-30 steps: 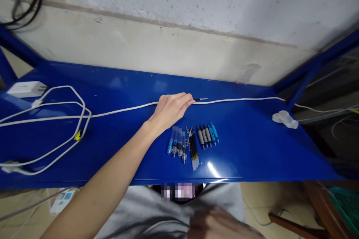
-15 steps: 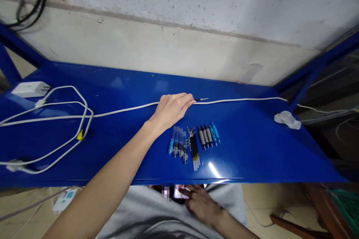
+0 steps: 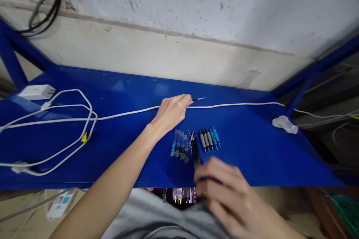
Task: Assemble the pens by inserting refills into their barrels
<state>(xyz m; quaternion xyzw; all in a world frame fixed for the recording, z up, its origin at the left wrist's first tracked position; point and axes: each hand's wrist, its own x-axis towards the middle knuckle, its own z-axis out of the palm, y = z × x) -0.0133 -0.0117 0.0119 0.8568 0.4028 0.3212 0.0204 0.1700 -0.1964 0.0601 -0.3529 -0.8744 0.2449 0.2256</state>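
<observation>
Pinched in my left hand [image 3: 174, 110] is a thin pen refill [image 3: 198, 99], its silver tip pointing right above the white cable. My right hand [image 3: 231, 194] hangs over the shelf's front edge, blurred, with bent fingers apart and no object visible in them. Just beyond its fingertips lie several dark refills [image 3: 194, 143] in a row, partly covered by the hand. Left of them are clear pen barrels [image 3: 179, 145] with small parts [image 3: 189, 145] alongside. On the right lie grey-gripped pen parts [image 3: 206, 140] and blue ones [image 3: 215, 136].
The blue shelf [image 3: 126, 145] carries a white cable [image 3: 123, 114], looped at left beside a white adapter [image 3: 37, 92]. Crumpled clear plastic [image 3: 284, 124] lies at right. A lit phone [image 3: 182, 196] rests on my lap below the edge. A wall [image 3: 168, 58] stands behind.
My right hand has left the phone and risen up and right, over the shelf's front edge. The left hand still holds the refill in nearly the same place. The view has shifted slightly.
</observation>
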